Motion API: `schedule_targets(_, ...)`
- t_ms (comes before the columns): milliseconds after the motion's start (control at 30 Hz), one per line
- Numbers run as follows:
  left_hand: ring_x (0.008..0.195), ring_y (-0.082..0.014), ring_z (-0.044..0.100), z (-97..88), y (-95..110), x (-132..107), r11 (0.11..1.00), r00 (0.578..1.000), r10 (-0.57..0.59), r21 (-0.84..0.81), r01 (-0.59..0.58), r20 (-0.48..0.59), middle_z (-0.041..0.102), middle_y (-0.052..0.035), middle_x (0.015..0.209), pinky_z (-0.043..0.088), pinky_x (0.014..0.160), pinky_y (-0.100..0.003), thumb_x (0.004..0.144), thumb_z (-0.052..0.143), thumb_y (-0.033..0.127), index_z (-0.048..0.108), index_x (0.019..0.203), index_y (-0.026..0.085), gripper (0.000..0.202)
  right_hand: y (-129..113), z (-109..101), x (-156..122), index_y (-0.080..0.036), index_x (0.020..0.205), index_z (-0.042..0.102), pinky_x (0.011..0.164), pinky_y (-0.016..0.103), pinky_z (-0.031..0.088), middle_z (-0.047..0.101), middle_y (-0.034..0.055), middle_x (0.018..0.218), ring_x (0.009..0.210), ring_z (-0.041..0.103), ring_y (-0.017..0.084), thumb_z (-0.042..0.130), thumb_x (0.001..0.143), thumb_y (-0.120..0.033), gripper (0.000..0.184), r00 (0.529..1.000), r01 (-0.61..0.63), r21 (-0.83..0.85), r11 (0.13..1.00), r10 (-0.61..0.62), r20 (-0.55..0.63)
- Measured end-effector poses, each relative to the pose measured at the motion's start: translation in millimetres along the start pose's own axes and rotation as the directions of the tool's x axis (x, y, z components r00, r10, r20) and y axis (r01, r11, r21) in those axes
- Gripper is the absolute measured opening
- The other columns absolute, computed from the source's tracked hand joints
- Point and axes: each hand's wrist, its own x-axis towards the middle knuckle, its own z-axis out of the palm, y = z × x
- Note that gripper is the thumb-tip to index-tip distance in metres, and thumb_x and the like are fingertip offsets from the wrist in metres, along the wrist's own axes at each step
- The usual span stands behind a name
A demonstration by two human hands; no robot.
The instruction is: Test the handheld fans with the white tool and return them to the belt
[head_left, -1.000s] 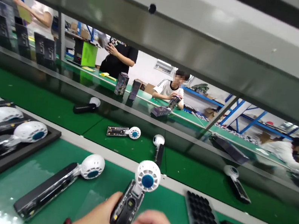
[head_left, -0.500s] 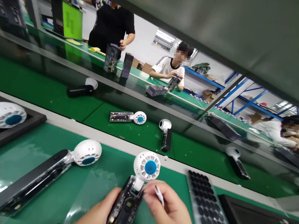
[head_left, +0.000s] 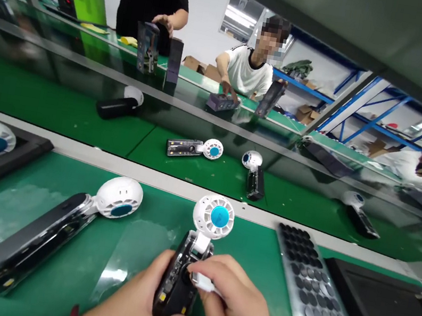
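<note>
Green worktop (head_left: 142, 233). Held fan (head_left: 195, 252): white round head, blue centre, clear-black handle. Left of it, second fan (head_left: 57, 229): white head, teal centre, black handle. Right of it, grey sheet (head_left: 312, 299), black dots.

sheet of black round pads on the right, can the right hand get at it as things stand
Probably yes. The pad sheet lies flat on the green mat just beside the right hand, with nothing between them. But that hand is pinching a small white part against the handheld fan, so it isn't free.

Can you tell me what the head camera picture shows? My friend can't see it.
Two hands hold a small handheld fan over a green table: the left hand grips its dark handle, the right hand presses a small white piece against it.
</note>
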Motion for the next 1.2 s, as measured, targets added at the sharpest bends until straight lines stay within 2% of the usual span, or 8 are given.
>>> schedule_targets(133,0.062,-0.0133,0.049,0.9,2.8,0.2,1.0,1.0,-0.025,-0.01,0.025,0.008,0.046,0.0048,0.068,0.042,0.056,-0.025,0.058,0.049,0.015,0.034,0.095,0.02,0.04,-2.0,-1.5,-0.1,-0.026,0.081,0.058,0.063,0.015,0.039,0.056,-0.0037,0.08,0.072,0.054,0.008,0.035,0.065,-0.002,0.036,1.0,-0.014,-0.028,1.0,0.014,0.025)
schedule_targets(267,0.059,-0.0133,0.051,1.8,2.7,-0.1,0.999,1.0,-0.021,0.028,0.021,0.018,0.046,0.0054,0.066,0.041,0.055,-0.025,0.059,0.049,0.015,0.033,0.089,0.021,0.034,-3.7,-3.6,0.0,-0.025,0.08,0.058,0.061,0.018,0.039,0.056,-0.0026,0.081,0.072,0.054,0.01,0.036,0.068,-0.005,0.032,0.997,-0.034,-0.058,0.998,0.038,0.061)
schedule_targets(400,0.059,-0.014,0.053,2.8,1.7,-1.1,1.0,1.0,-0.01,0.022,0.01,0.012,0.048,0.0051,0.066,0.041,0.054,-0.025,0.059,0.049,0.015,0.034,0.088,0.021,0.034,-5.5,-5.2,0.3,-0.026,0.081,0.059,0.061,0.02,0.04,0.057,-0.0008,0.081,0.073,0.055,0.012,0.036,0.069,-0.006,0.033,0.995,-0.006,-0.109,0.994,0.017,0.096)
schedule_targets(600,0.06,-0.0149,0.054,3.5,-0.5,-1.2,0.999,0.999,-0.034,-0.029,0.033,-0.003,0.05,0.0044,0.068,0.042,0.054,-0.026,0.059,0.051,0.018,0.035,0.091,0.021,0.037,-8.3,-4.5,0.7,-0.026,0.077,0.055,0.057,0.02,0.037,0.057,-0.0048,0.073,0.066,0.053,0.011,0.045,0.069,-0.007,0.023,0.995,-0.083,-0.124,0.989,0.09,0.051)
schedule_targets(800,0.058,-0.0137,0.05,5.4,-0.3,-1.0,1.0,0.997,-0.012,-0.005,0.011,-0.079,0.048,0.0053,0.065,0.039,0.052,-0.024,0.057,0.051,0.02,0.036,0.091,0.021,0.037,-6.5,-4.7,0.4,-0.024,0.079,0.057,0.061,0.016,0.04,0.056,-0.002,0.08,0.071,0.053,0.009,0.036,0.075,-0.007,0.027,1.0,-0.002,-0.022,1.0,0.002,0.01)
schedule_targets(1033,0.062,-0.0144,0.051,1.3,2.4,-0.8,0.999,0.999,-0.037,0.028,0.038,-0.01,0.049,0.0043,0.068,0.039,0.055,-0.025,0.058,0.051,0.018,0.035,0.096,0.02,0.041,-2.1,-4.2,-0.3,-0.026,0.083,0.057,0.063,0.016,0.041,0.057,-0.0029,0.082,0.074,0.054,0.009,0.036,0.069,-0.003,0.034,0.998,0.052,-0.087,0.995,-0.049,0.035)
schedule_targets(1200,0.062,-0.0141,0.05,1.1,6.3,-0.4,0.998,0.999,-0.021,0.061,0.023,-0.026,0.049,0.004,0.068,0.037,0.055,-0.024,0.057,0.05,0.016,0.039,0.089,0.021,0.034,0.8,-5.9,-0.2,-0.027,0.083,0.057,0.06,0.018,0.043,0.057,-0.002,0.081,0.072,0.055,0.011,0.038,0.071,-0.006,0.031,0.997,0.072,-0.131,0.989,-0.068,0.039)
